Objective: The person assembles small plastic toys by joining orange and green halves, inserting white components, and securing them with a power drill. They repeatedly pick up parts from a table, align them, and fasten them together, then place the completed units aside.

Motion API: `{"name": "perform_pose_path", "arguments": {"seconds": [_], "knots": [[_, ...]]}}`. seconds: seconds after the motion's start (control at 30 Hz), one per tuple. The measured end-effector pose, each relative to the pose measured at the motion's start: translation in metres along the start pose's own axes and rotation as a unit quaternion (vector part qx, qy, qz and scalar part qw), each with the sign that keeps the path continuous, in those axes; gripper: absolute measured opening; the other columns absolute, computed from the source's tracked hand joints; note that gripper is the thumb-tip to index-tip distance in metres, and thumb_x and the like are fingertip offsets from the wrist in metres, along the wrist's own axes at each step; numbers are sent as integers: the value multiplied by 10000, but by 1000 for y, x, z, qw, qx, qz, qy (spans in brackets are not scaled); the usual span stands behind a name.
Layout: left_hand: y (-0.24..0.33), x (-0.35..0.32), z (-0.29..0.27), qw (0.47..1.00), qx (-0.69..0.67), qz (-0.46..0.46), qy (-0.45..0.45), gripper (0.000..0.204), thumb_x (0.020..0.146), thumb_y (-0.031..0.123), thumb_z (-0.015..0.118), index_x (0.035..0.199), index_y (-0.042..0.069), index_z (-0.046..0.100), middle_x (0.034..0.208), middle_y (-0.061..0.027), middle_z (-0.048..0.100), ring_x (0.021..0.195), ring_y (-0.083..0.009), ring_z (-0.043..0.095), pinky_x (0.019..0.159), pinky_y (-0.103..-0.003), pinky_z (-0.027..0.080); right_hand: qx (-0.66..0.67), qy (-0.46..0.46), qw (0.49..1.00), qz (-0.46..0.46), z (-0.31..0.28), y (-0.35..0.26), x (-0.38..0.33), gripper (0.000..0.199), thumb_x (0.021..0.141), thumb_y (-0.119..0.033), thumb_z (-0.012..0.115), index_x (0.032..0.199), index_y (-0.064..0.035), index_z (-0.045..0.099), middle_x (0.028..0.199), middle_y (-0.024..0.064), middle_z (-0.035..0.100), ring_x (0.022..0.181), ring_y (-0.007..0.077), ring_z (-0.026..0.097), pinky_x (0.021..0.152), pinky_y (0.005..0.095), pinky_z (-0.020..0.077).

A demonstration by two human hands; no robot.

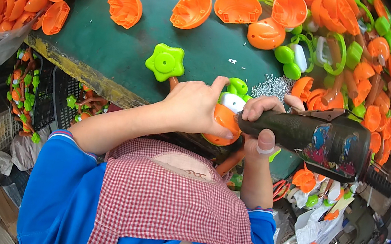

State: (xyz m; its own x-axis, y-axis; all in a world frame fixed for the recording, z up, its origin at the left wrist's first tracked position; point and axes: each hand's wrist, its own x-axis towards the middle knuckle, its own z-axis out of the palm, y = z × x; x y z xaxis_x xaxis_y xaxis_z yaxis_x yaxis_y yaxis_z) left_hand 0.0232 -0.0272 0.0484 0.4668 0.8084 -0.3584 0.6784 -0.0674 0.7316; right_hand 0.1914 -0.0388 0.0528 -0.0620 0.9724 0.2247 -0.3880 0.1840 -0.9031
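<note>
My left hand [189, 105] is closed round an orange plastic toy body [225, 121] at the table's near edge. White and green parts [233, 95] stick out of its far side. In my right hand [263, 116] is a black power screwdriver [316, 140], lying nearly level with its front end at the orange body; the bit's tip is hidden. The right thumb carries a light band. Just beyond my left wrist lies a green star-shaped piece [165, 62] with a brown stem [173, 82] running under the hand.
Loose silver screws [271, 89] form a pile beyond my right hand. Several orange half shells [193, 10] lie along the far side of the green table [91, 54]. Orange, green and brown parts [381, 97] heap up at right. Dark crates [63, 94] stand below left.
</note>
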Motion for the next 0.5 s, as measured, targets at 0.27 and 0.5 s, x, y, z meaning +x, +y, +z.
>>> {"name": "perform_pose_path", "arguments": {"seconds": [0.27, 0.5], "knots": [[-3, 0, 0, 1000, 6, 12, 5, 969, 604, 598, 803, 1228, -34, 416, 760, -222, 667, 756, -386, 675, 667, -463, 533, 110, -182, 976, 52, -18, 5, 17, 857, 777, -391, 811, 1392, -70, 307, 718, 89, 552, 622, 204, 541, 584, 316, 455], [0, -7, -4, 999, 37, 20, 17, 905, 677, 589, 777, 1276, 5, 431, 902, -195, 631, 890, -364, 625, 785, -445, 501, 63, -105, 988, -90, -12, -10, 49, 885, 841, -447, 742, 1452, -86, 214, 722, 98, 571, 640, 202, 567, 611, 340, 498]]}}
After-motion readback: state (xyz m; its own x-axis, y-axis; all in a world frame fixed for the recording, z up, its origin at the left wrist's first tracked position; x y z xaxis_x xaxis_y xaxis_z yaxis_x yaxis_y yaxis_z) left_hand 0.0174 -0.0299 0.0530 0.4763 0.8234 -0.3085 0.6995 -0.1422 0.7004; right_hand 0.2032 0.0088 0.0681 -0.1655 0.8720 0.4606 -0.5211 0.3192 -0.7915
